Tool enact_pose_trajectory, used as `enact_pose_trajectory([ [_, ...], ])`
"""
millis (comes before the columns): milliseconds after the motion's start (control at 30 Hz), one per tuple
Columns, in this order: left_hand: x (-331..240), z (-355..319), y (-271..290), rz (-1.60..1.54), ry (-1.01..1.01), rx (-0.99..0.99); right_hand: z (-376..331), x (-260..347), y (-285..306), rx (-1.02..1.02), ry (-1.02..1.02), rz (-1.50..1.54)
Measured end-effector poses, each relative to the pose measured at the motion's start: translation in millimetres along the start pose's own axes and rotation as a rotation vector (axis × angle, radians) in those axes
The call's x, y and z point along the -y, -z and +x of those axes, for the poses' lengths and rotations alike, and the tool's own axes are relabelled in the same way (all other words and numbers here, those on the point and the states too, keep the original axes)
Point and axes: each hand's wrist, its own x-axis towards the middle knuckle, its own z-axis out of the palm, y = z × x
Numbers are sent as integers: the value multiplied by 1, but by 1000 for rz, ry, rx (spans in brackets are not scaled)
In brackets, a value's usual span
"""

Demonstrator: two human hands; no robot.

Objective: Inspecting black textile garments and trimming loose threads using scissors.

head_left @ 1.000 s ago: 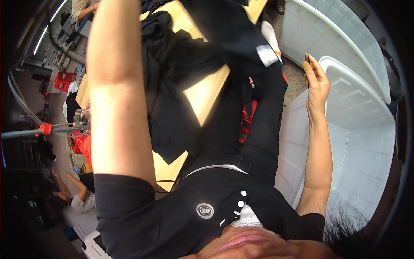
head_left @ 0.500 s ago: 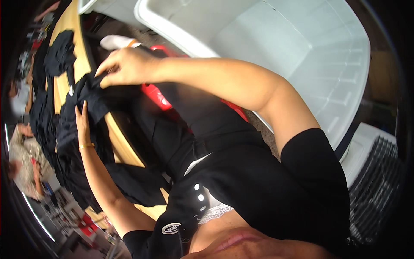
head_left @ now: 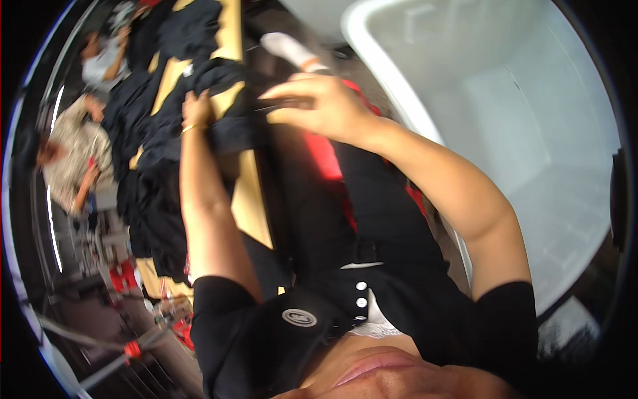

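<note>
A black garment (head_left: pixel 232 136) lies across the pale wooden table edge on my left, part of it hanging toward my lap. My left hand (head_left: pixel 197 112), with a yellow band at its wrist, is on this cloth; its fingertips curl into the fabric. To its right, my right hand (head_left: pixel 325 110) is raised beside the garment's edge, over my legs. Its thumb and fingers are bent around something dark and thin, too blurred to name. More black garments (head_left: pixel 153 206) lie bunched along the table to the left.
A big white tub (head_left: pixel 382 53) stands at my right. The table edge (head_left: pixel 249 193) runs along my left. Something red (head_left: pixel 322 156) shows between my legs. A co-worker in beige (head_left: pixel 80 149) and another in white (head_left: pixel 106 66) are across the table.
The whole view has swung, so table and hands appear farther right. My right hand has come away from the cloth and is now apart from my left hand, which stays on the garment.
</note>
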Motion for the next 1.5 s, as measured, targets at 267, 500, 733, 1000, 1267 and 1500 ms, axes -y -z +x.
enact_pose_trajectory([
  [267, -7, -79, 15, 4, -204, -28, 15, -12, 10, 64, -142, 108],
  [500, -43, -263, 72, -108, -294, 98, 11, -40, 20, 18, -127, -32],
  [733, -9, -371, 93, -15, -196, 128, 12, -50, 20, 60, -138, -102],
  [1000, 23, -458, 100, 24, -62, 76, 17, -63, 25, 32, -184, -35],
  [1267, 40, -482, 85, 71, -38, -43, 24, -71, 41, -55, -230, -85],
  [1500, 44, -474, 84, 102, -43, -51, 25, -78, 50, -184, -336, -9],
])
